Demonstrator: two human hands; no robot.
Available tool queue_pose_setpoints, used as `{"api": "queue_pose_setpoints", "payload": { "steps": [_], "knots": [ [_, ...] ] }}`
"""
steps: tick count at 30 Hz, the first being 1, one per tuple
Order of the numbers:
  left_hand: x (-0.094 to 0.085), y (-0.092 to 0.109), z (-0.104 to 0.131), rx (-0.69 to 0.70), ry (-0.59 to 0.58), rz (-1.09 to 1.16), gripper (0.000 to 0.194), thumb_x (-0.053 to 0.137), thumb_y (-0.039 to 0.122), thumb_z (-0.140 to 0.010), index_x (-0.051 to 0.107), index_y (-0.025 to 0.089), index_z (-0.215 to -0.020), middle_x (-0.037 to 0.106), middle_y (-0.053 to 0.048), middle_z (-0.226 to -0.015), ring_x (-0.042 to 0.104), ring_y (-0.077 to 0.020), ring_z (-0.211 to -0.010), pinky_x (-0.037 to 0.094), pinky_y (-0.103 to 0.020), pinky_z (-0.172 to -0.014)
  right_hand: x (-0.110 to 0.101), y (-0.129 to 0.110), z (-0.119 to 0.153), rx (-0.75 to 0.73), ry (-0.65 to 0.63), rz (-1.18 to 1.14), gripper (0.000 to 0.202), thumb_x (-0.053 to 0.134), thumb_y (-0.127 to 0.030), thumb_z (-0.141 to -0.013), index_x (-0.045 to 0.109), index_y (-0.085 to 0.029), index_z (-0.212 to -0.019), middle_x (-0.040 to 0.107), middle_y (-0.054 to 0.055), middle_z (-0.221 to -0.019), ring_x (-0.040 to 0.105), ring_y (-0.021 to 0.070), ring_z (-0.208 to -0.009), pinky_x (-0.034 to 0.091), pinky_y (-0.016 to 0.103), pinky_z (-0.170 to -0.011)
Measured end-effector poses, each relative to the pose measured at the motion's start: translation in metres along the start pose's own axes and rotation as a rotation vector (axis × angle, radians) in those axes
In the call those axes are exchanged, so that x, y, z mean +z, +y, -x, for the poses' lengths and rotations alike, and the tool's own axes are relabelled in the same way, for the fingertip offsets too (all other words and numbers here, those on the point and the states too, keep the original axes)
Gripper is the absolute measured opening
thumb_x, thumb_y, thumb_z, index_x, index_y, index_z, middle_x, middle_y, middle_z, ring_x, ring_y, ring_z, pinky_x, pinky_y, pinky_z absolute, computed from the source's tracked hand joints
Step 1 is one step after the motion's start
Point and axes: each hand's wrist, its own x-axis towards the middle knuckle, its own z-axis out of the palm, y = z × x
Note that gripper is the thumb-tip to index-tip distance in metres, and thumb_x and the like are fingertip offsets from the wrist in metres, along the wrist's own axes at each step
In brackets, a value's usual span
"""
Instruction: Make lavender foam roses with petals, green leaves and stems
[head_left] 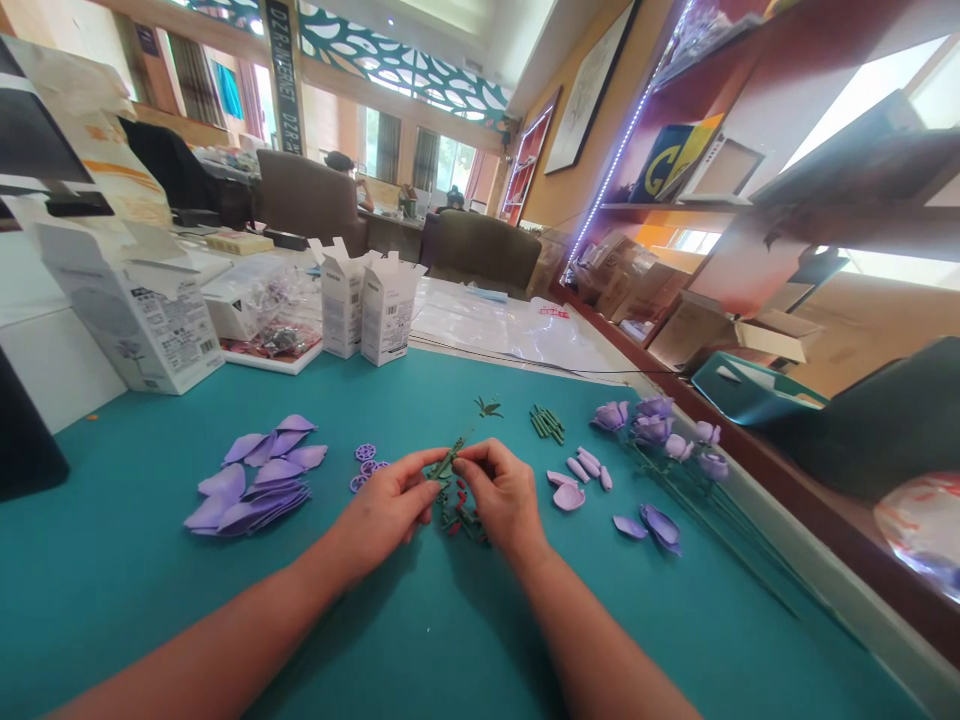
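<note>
Left hand [394, 500] and right hand [499, 490] working close together, fingers of both pinching small green piece [448, 460] above middle of teal mat [375, 620]. Green and red parts [461, 520] lying just under hands. Purple petals [259, 490] and purple rings [366, 453] lying to left. Green sticks [548, 423] lying at far right of hands, purple flowers [652, 428] resting farther right.

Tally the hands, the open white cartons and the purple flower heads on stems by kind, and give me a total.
Hands, left hand and right hand: 2
Large open white carton: 1
Small open white cartons: 2
Purple flower heads: 6
Total: 11
</note>
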Motion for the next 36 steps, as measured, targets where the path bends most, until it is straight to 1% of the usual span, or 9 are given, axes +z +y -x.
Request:
{"api": "queue_pose_setpoints", "payload": {
  "steps": [7,11,17,20,27,31,36],
  "knots": [
    [0.000,-0.001,0.001,0.006,0.011,0.021,0.051,0.049,0.030,-0.080,0.049,0.014,-0.129,0.049,0.006,-0.057,0.039,-0.0069,-0.042,0.031,-0.021,-0.044,0.002,0.002,0.001,-0.016,-0.005,0.007,0.012,0.058,-0.029,-0.078,0.062,-0.020,-0.072,0.060,-0.003,-0.060,0.053,0.0121,-0.056,0.042,0.023,-0.056],
    [0.002,0.000,0.003,0.020,0.018,0.037,0.048,0.049,0.026,-0.080,0.052,0.014,-0.126,0.049,0.005,-0.056,0.039,-0.0065,-0.042,0.032,-0.020,-0.045,0.001,0.007,0.002,-0.018,-0.005,0.015,0.014,0.058,-0.032,-0.078,0.063,-0.020,-0.072,0.062,-0.002,-0.062,0.054,0.0130,-0.057,0.043,0.024,-0.055],
    [0.002,-0.002,0.003,0.017,0.011,0.013,0.047,0.047,0.021,-0.081,0.051,0.016,-0.127,0.050,0.005,-0.057,0.040,-0.0065,-0.042,0.035,-0.021,-0.046,-0.003,0.013,0.001,0.007,-0.022,0.032,0.016,0.061,-0.036,-0.076,0.066,-0.021,-0.074,0.065,0.000,-0.062,0.057,0.0144,-0.056,0.044,0.025,-0.053],
    [0.001,-0.001,0.004,0.021,0.011,-0.010,0.047,0.047,0.022,-0.081,0.051,0.016,-0.127,0.049,0.005,-0.058,0.041,-0.0071,-0.043,0.035,-0.021,-0.047,-0.004,0.015,-0.001,0.029,-0.039,-0.008,0.016,0.063,-0.036,-0.075,0.067,-0.021,-0.075,0.066,0.001,-0.064,0.058,0.0149,-0.058,0.045,0.025,-0.054],
    [-0.001,0.000,0.005,0.096,0.022,-0.062,0.047,0.048,0.022,-0.080,0.054,0.015,-0.126,0.050,0.004,-0.057,0.044,-0.0099,-0.051,0.038,-0.024,-0.056,-0.006,0.018,-0.004,0.127,-0.085,-0.197,0.020,0.068,-0.039,-0.071,0.067,-0.019,-0.075,0.069,0.003,-0.068,0.063,0.0179,-0.065,0.049,0.029,-0.060],
    [0.000,0.000,0.006,0.104,0.016,-0.050,0.048,0.048,0.022,-0.080,0.054,0.016,-0.127,0.050,0.004,-0.057,0.045,-0.0107,-0.053,0.039,-0.024,-0.059,-0.007,0.018,-0.003,0.159,-0.069,-0.241,0.020,0.071,-0.038,-0.068,0.066,-0.019,-0.073,0.069,0.003,-0.066,0.063,0.0179,-0.064,0.049,0.029,-0.060],
    [0.001,0.001,0.007,0.112,0.026,-0.049,0.048,0.048,0.021,-0.080,0.054,0.017,-0.127,0.049,0.004,-0.058,0.045,-0.0108,-0.055,0.039,-0.024,-0.060,-0.006,0.016,-0.002,0.170,-0.065,-0.254,0.018,0.072,-0.035,-0.068,0.066,-0.019,-0.072,0.068,0.002,-0.065,0.062,0.0167,-0.063,0.049,0.028,-0.060]
  ]
}}
